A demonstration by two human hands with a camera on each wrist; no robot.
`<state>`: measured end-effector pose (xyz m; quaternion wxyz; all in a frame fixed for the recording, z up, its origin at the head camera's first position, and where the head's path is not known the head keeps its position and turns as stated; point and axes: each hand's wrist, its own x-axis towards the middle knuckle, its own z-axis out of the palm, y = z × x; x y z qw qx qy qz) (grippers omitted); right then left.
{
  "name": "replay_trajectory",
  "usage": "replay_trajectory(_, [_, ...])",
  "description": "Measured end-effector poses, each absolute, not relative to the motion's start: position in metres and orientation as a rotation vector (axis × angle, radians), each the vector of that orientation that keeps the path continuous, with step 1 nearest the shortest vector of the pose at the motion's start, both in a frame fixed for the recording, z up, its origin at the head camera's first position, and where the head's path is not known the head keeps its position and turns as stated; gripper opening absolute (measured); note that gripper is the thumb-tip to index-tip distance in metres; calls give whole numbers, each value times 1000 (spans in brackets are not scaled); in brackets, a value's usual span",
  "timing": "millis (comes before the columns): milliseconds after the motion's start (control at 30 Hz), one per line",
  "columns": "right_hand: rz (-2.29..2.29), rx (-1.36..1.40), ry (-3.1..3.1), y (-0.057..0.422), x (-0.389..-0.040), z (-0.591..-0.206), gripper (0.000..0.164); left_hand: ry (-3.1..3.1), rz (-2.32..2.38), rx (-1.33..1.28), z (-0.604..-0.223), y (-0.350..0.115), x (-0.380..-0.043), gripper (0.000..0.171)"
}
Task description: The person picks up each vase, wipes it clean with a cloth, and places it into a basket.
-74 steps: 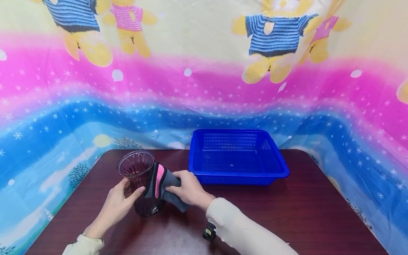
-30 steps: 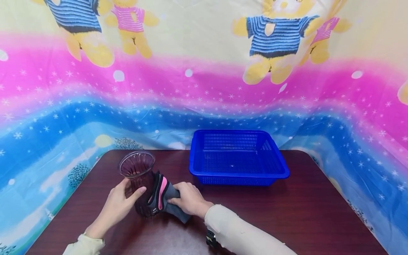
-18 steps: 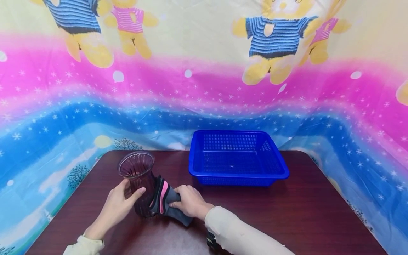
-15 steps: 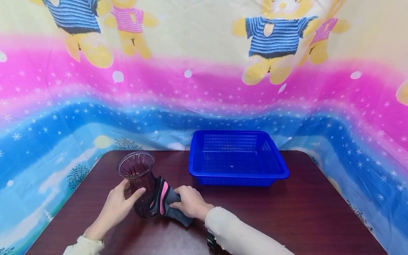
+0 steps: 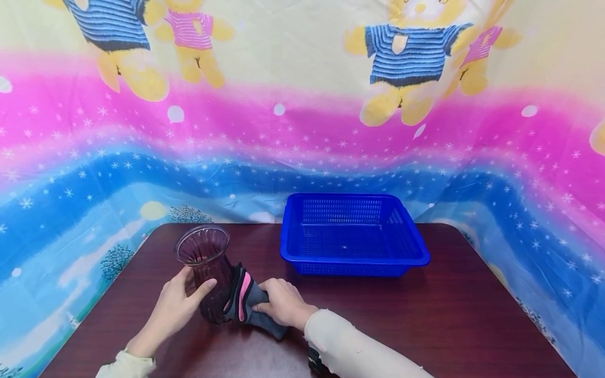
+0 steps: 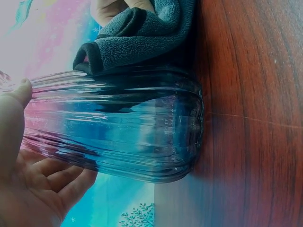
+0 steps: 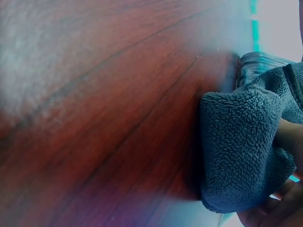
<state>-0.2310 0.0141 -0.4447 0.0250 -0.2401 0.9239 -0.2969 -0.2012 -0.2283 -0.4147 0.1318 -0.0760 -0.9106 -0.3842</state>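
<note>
A purple-tinted, ribbed glass vase (image 5: 212, 273) with a flared rim stands on the left part of the table. My left hand (image 5: 175, 302) holds it around the middle, thumb on the near side; the left wrist view shows the fingers under the glass (image 6: 123, 118). In my right hand (image 5: 283, 302) is a folded dark grey towel (image 5: 269, 323) with a pink stripe and black edging. Its striped edge lies against the right side of the vase, low down near the base. The right wrist view shows the towel (image 7: 239, 146) bunched in the fingers, hiding most of the vase.
Behind and to the right sits a blue perforated plastic basket (image 5: 354, 260) with nothing in it. The dark red-brown wooden table (image 5: 425, 325) ends at a cartoon-printed curtain (image 5: 302, 131) around its back and sides.
The right hand and towel have slid down the vase's right side toward its base, shifting slightly right. The left hand and vase stay in nearly the same place.
</note>
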Motion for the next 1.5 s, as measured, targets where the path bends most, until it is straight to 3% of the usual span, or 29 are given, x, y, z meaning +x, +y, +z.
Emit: replay_trajectory(1500, [-1146,-785,2862,9,-241,-404,12,-2637,-1084,-221,-419,-228,-202,61])
